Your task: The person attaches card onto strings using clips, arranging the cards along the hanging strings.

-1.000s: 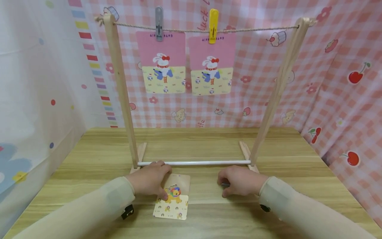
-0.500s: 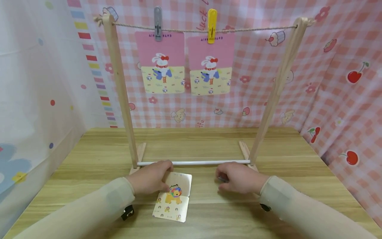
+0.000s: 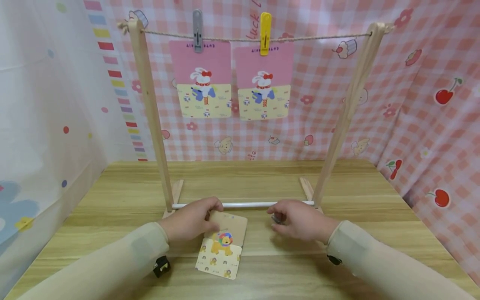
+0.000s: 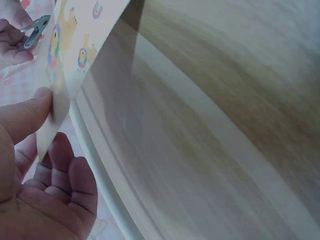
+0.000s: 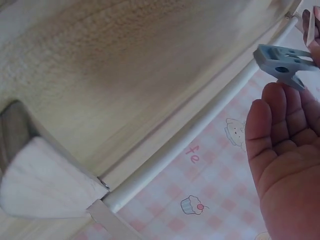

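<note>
My left hand pinches a card with a lion on it by its upper left edge. In the left wrist view the thumb lies on the printed face of the card, with fingers behind it. To the right, my right hand holds a grey clothespin, mostly hidden by the fingers in the head view. The right wrist view shows that clothespin between thumb and fingers. Above, a grey clothespin and a yellow clothespin hold two pink and yellow rabbit cards on a rope.
A wooden frame has a left post and a right post, joined on top by the rope. A white rod runs low between them, just beyond both hands. Patterned cloth hangs behind the wooden table.
The left hand has lifted the lion card and shifted it slightly right, tilting it. My right hand has moved slightly left and away from me, still holding the clothespin.
</note>
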`<act>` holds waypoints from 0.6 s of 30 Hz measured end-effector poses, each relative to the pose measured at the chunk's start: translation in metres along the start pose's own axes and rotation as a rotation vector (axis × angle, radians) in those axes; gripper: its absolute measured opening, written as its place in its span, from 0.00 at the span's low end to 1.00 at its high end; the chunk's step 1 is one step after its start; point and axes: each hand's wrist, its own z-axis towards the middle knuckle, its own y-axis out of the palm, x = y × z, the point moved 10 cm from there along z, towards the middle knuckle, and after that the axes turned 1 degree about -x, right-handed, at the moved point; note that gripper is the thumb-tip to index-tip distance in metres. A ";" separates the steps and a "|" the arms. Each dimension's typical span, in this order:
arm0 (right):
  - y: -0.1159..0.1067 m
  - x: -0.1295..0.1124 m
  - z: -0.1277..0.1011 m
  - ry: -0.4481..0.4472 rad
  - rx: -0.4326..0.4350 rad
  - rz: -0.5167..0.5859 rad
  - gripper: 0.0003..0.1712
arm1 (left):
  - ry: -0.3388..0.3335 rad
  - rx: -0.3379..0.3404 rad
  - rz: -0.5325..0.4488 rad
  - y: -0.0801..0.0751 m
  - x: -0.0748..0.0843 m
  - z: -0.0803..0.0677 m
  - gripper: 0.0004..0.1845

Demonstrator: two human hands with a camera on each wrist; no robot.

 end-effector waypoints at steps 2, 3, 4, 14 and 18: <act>-0.002 -0.001 0.000 -0.006 0.019 -0.002 0.16 | 0.012 0.009 -0.021 -0.001 0.002 0.001 0.17; -0.003 -0.001 -0.001 -0.009 0.030 0.001 0.16 | 0.016 0.014 -0.032 -0.002 0.003 0.001 0.16; -0.005 -0.001 -0.001 -0.013 0.042 0.001 0.15 | 0.020 0.021 -0.040 -0.003 0.004 0.001 0.16; -0.019 -0.002 -0.004 0.017 0.115 0.144 0.13 | 0.041 0.100 -0.122 -0.015 0.011 0.002 0.16; -0.023 -0.001 -0.005 0.014 0.126 0.222 0.13 | 0.061 0.128 -0.146 -0.019 0.015 0.002 0.13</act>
